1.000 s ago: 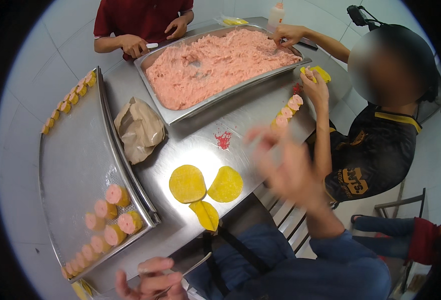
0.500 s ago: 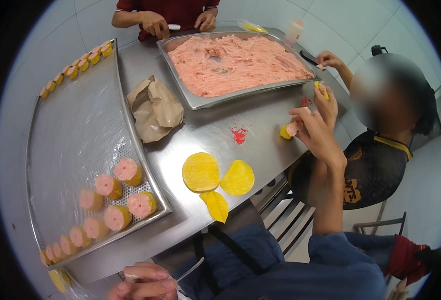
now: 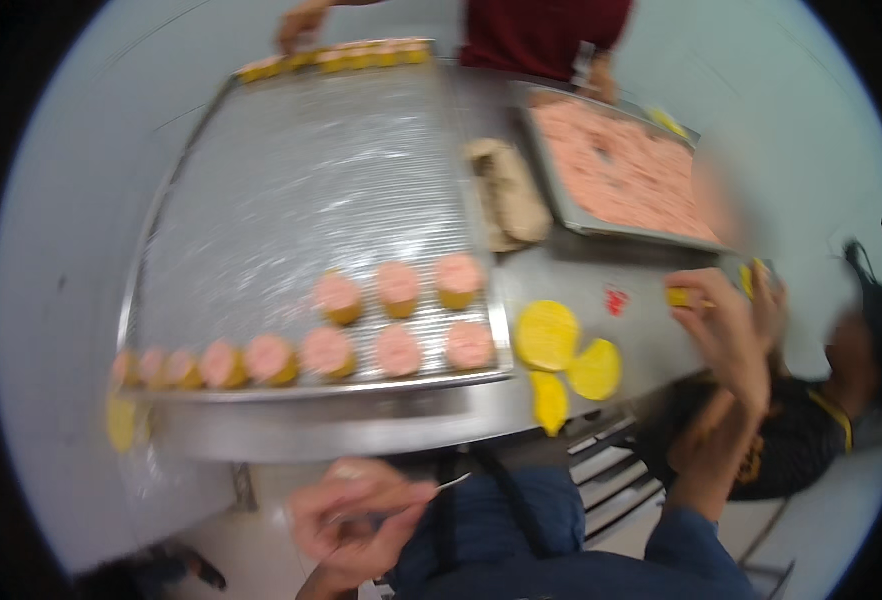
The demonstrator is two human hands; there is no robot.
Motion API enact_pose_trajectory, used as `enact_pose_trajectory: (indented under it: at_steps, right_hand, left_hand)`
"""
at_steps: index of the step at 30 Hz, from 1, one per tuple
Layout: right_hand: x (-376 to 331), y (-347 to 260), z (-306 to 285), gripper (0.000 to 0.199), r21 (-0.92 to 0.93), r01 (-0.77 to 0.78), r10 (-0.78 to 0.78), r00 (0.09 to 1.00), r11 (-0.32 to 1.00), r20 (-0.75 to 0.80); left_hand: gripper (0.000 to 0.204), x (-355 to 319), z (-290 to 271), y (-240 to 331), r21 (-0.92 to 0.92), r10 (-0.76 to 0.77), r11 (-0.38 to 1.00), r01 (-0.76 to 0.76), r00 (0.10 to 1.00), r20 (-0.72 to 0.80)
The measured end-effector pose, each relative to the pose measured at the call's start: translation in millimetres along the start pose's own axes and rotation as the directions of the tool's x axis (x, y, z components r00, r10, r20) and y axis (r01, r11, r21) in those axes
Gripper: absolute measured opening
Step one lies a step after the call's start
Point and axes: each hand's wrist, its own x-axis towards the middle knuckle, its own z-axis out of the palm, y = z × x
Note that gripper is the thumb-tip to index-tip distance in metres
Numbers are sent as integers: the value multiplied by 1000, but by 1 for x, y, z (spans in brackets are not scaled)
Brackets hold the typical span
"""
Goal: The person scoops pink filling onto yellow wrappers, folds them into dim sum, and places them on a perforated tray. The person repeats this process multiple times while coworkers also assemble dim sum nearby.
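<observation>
My left hand, blurred and low in front of my lap, has its fingers closed on a thin metal utensil; only its narrow curved end shows. Out to the right, my right hand holds a small yellow-wrapped dumpling between its fingertips. Nearest to that hand on the steel table are a scatter of red bits and loose round yellow wrappers, one of them folded. Open-topped dumplings with pink filling stand in rows along the near edge of a perforated metal tray.
A deep steel pan of pink filling stands at the back right, beside a crumpled brown paper bag. A co-worker's hand reaches over the tray's far row. Another person's hand is close beyond mine. A slatted chair stands below.
The view has swung left, bringing the tray to the middle. The co-worker opposite has moved a hand to the tray's far row. I still hold the utensil and the dumpling.
</observation>
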Motion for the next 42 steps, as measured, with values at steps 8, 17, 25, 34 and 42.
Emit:
enact_pose_trajectory:
  at_steps: [8,17,25,34,42]
  right_hand:
    - [102,-191,36,31,141,658,-671,736,740,90]
    - [178,-281,158,28,278,807,-832,409,522,376]
    - [175,-293,160,56,235,731,-720,465,641,515]
    - [179,-285,158,73,259,740,-751,466,620,467]
    - [174,-281,144,71,254,654,-648,476,713,595]
  left_hand:
    - [41,19,-4,-36,-84,-126,988,133,989,78]
    - [44,23,-17,-38,-150,-269,942,299,944,193]
    - [43,28,-22,-42,-95,-225,963,250,950,218]
    - [41,30,-25,-44,-107,-194,969,223,952,235]
    - [40,32,-26,-46,-99,-136,982,160,967,216]
